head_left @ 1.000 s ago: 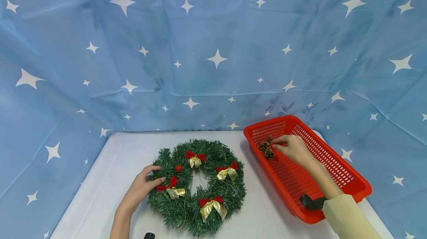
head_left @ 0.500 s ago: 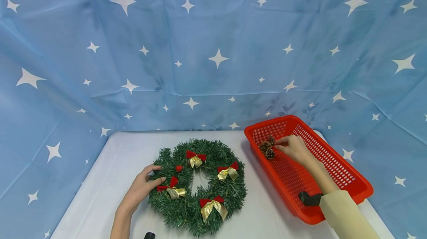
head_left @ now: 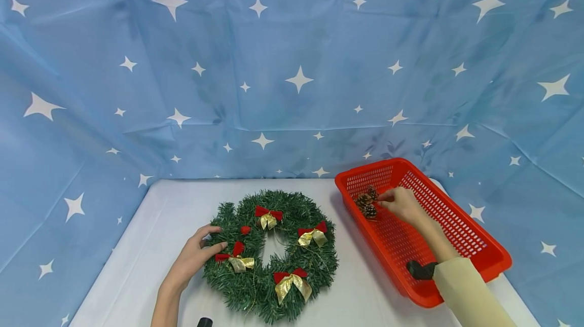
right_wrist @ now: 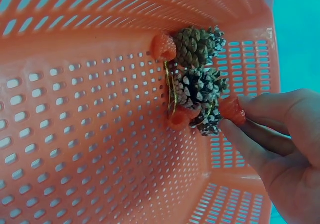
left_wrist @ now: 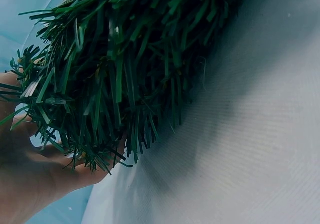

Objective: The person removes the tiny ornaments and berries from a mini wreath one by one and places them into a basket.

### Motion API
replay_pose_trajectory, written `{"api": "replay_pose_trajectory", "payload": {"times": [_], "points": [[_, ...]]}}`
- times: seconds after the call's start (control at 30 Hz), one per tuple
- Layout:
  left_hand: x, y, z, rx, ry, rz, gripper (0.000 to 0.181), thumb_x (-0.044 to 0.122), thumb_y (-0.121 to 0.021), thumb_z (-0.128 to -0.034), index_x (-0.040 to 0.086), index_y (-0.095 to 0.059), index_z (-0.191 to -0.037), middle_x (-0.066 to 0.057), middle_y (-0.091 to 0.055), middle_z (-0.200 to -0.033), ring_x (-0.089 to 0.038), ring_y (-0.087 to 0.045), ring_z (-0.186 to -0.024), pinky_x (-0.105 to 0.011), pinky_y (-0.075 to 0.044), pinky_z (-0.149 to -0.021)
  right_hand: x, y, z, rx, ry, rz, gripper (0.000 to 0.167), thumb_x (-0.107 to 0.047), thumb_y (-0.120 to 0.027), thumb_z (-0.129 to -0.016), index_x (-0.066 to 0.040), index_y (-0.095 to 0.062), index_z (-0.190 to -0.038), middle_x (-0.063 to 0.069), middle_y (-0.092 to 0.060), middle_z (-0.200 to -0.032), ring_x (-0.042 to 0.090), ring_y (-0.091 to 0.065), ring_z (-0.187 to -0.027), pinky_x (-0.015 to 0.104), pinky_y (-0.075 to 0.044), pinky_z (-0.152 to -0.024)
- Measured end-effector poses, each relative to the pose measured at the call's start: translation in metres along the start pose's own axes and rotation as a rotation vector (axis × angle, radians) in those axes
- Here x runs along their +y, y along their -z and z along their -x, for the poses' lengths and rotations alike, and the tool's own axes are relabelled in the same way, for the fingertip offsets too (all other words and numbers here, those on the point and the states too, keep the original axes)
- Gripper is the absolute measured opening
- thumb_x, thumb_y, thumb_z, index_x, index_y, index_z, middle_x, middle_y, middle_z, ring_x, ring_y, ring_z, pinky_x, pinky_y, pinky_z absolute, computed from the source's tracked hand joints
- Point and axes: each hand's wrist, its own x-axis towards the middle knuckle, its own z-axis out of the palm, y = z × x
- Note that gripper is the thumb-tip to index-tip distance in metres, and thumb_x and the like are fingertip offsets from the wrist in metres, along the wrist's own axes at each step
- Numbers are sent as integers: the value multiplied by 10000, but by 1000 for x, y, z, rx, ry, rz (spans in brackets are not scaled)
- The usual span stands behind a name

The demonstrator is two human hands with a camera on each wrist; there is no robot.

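A green tinsel wreath (head_left: pixel 319 266) with several red-and-gold bows and a small red berry (head_left: pixel 245 229) lies on the white table. My left hand (head_left: pixel 191 256) grips its left edge; in the left wrist view some fingers are partly hidden by the strands. My right hand (head_left: pixel 403 205) is inside the red basket (head_left: pixel 470 230), at its far left part. Between thumb and fingertips it pinches a red raspberry ornament (right_wrist: pixel 232 110). Beside it lie pine cones (right_wrist: pixel 194 47) with frosted tips, gold cord (right_wrist: pixel 170 84) and other red raspberry ornaments (right_wrist: pixel 163 48).
The basket stands at the table's right, its perforated walls around the right hand. A black piece (head_left: pixel 420 269) shows at the right sleeve, over the basket. A black object (head_left: pixel 205 322) pokes in at the front edge. Blue star-printed cloth (head_left: pixel 296 129) hangs behind.
My right hand has drawn slightly right, away from the pine cones, with the raspberry ornament between its fingers. The left hand and the wreath hold still.
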Motion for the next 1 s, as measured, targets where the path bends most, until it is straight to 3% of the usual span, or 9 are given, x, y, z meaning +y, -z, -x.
{"api": "replay_pose_trajectory", "payload": {"times": [0.23, 1.0], "points": [[1, 1, 1, 4, 3, 0, 621, 358, -735, -961, 99, -509, -1479, -207, -147, -1699, -625, -141, -1490, -722, -354, -1103, 8, -4, -4, 2, 16, 29, 166, -39, -701, -945, 85, -775, -1028, 238, -767, -974, 349, -729, -864, 411, -591, -674], [1, -1, 0, 12, 10, 5, 610, 359, -735, -958, 97, -519, -1465, -213, -157, -1697, -624, -139, -1491, -719, -357, -1102, 25, -13, -16, -58, 56, 78, 151, 7, -687, -923, 124, -764, -982, 266, -754, -928, 429, -724, -869, 478, -606, -695]]}}
